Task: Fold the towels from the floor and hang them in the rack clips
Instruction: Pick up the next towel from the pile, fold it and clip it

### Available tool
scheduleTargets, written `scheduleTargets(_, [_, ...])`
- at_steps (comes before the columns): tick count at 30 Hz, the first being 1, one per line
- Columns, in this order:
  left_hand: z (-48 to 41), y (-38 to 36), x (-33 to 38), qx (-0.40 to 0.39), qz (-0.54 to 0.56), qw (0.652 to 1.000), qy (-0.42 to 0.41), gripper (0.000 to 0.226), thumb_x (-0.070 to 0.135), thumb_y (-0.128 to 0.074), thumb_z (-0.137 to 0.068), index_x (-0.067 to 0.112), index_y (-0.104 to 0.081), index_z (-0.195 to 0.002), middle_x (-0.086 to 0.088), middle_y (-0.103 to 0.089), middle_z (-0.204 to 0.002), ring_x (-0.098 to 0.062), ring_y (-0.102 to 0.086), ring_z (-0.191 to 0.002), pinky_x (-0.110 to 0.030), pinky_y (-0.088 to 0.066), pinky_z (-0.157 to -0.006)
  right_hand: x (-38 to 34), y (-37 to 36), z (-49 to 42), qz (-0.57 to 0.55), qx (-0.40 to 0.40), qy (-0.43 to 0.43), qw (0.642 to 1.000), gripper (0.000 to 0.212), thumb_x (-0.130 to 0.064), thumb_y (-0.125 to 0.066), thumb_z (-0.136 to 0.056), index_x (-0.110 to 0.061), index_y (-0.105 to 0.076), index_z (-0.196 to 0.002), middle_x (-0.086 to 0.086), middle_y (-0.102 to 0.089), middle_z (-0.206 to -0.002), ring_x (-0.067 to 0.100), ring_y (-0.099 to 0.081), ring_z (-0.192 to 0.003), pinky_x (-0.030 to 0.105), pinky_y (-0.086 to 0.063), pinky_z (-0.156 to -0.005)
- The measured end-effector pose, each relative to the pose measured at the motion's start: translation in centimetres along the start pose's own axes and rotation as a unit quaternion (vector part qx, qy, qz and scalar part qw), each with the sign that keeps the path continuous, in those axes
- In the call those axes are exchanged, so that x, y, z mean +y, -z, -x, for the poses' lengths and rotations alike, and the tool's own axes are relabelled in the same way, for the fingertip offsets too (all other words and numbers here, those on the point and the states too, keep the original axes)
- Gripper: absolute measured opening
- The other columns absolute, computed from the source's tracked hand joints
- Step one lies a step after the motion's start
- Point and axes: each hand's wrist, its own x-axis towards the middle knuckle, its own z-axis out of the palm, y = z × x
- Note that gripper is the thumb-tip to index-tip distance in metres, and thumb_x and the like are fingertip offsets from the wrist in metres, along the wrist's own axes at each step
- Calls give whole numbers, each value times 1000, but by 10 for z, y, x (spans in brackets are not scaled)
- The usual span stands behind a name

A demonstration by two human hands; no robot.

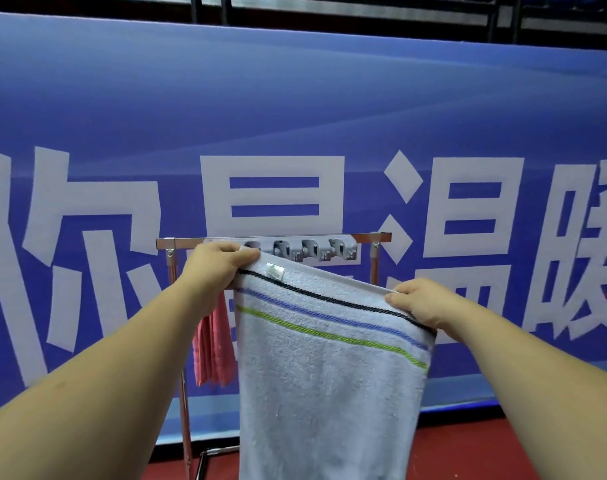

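Progress looks partial: a pink cloth towel already hangs on the chrome metal rack. Both hands, left and right, grip the pale grey striped towel before the grey plastic clips, not yet clipped.

A large blue banner with big white Chinese characters fills the far wall from left to right. Above it, at the top of the view, dark metal railings cross a dim, unlit area. Below the banner, a red floor shows at the lower right, meeting the banner's pale blue lower border. Lighting is even and indoor.
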Motion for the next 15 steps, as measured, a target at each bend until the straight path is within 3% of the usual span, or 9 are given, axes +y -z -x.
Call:
scheduleTargets(3, [1, -9, -8, -5, -6, 1000, 19, 17, 10, -79, -94, 4, -72, -81, -6, -70, -65, -14, -68, -49, -25, -57, -50, -8, -5, -1, -105, -42, -43, 993, 20, -11, -58, -101, -13, -77, -106, 21, -80, -102, 26, -71, -74, 35, -58, -66])
scheduleTargets(6, [0, -17, -15, -28, 2, 999, 34, 18, 7, -76, -97, 4, -73, -79, -10, -73, -71, -18, -72, -54, -26, -59, -53, -23, -9, -2, -244, -75, -62, 965, 43, 3, -49, -98, -27, -72, -119, 15, -79, -104, 25, -73, -68, 35, -61, -60])
scheduleTargets(11, [3, -31, -22, -55, 29, 996, 61, 15, 10, -71, -101, -3, -74, -94, -16, -78, -84, -22, -76, -66, -31, -64, -61, -48, -19, 2, -364, -73, -41, 928, 28, 6, -52, -96, -7, -76, -102, 14, -75, -90, 23, -72, -65, 32, -59, -54])
scheduleTargets(13, [4, -37, -22, -73, 47, 994, 71, 15, 9, -68, -103, -5, -73, -100, -14, -79, -82, -20, -77, -65, -31, -64, -60, -57, -25, 4, -412, -84, -35, 907, 25, 4, -51, -97, 0, -76, -100, 17, -77, -96, 27, -76, -73, 36, -64, -62])
scheduleTargets(15, [5, -43, -23, -102, 62, 990, 78, 19, 9, -65, -105, -9, -71, -110, -15, -80, -87, -20, -78, -70, -32, -67, -64, -66, -32, 6, -455, -106, -17, 884, 24, 4, -53, -97, 6, -75, -107, 24, -79, -108, 33, -79, -91, 44, -66, -81])
